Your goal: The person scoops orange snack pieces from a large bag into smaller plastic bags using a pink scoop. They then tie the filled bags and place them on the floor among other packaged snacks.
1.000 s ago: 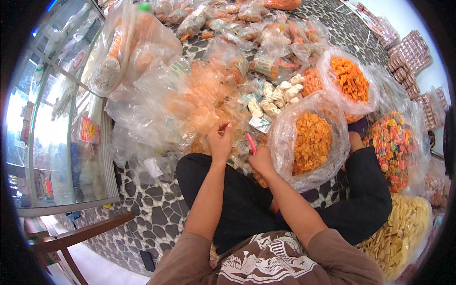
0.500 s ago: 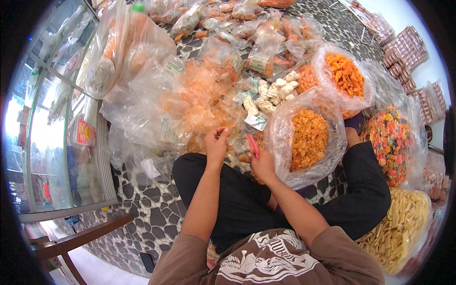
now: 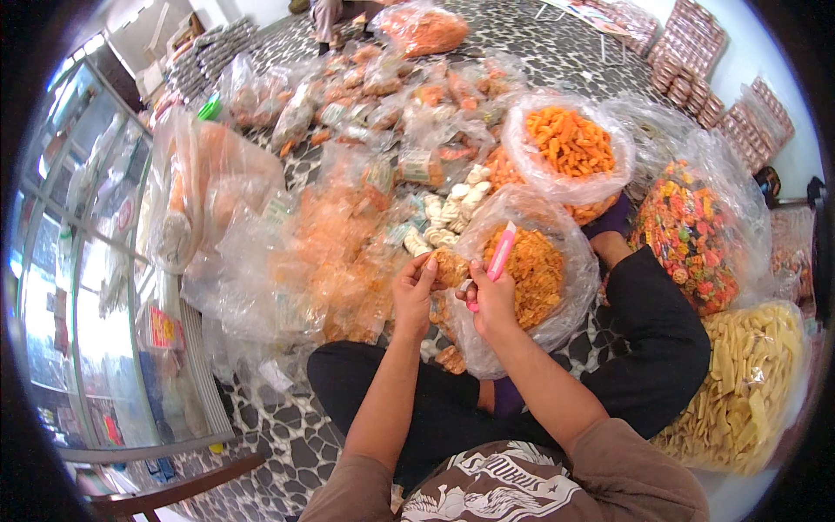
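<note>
Orange-brown packet (image 3: 449,268) pinched between left grip (image 3: 413,291) and right grip (image 3: 490,300); latter also clutches pink tool (image 3: 502,252), chip-filled bag (image 3: 577,283) alongside.

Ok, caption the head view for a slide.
Left hand and right hand on a small packet, the right gripping a pink tool, beside an open bag of orange chips.

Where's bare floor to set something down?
Grey stone-patterned floor shows bare between the glass display cabinet and your black-trousered left knee; more lies far ahead, right of the bulging plastic bag of orange snacks. It's crowded beyond your left hand with crumpled clear plastic bags.
</note>
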Available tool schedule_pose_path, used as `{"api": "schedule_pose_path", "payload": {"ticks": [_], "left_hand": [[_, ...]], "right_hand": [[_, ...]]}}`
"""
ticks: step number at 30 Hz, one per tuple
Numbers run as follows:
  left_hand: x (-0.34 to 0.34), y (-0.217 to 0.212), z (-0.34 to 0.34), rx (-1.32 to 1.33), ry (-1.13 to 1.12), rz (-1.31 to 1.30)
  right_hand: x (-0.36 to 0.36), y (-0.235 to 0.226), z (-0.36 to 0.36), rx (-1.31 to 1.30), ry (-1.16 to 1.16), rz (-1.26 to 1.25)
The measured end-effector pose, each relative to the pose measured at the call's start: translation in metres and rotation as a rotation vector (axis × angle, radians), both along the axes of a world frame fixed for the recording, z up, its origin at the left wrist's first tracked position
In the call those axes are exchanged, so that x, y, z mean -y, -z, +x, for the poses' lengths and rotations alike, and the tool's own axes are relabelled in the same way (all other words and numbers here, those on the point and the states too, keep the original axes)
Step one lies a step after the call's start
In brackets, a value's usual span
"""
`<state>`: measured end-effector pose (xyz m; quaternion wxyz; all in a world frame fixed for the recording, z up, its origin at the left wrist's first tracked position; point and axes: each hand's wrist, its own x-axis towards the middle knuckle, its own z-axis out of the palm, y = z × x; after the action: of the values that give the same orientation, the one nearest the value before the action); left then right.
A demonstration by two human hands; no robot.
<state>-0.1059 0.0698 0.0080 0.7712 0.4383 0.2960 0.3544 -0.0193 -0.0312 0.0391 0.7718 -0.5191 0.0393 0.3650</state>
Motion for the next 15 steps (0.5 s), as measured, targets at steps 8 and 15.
{"api": "schedule_pose_path", "payload": {"ticks": [8, 15], "left_hand": [[-0.003, -0.032, 0.06, -0.175, -0.004, 0.251], [0.002, -0.027, 0.094, -0.384, -0.036, 0.63]], "right_hand": [[0.053, -0.017, 0.046, 0.996, -0.064, -0.367], [0.072, -0.028, 0.052, 1.355, -0.185, -0.532]]}}
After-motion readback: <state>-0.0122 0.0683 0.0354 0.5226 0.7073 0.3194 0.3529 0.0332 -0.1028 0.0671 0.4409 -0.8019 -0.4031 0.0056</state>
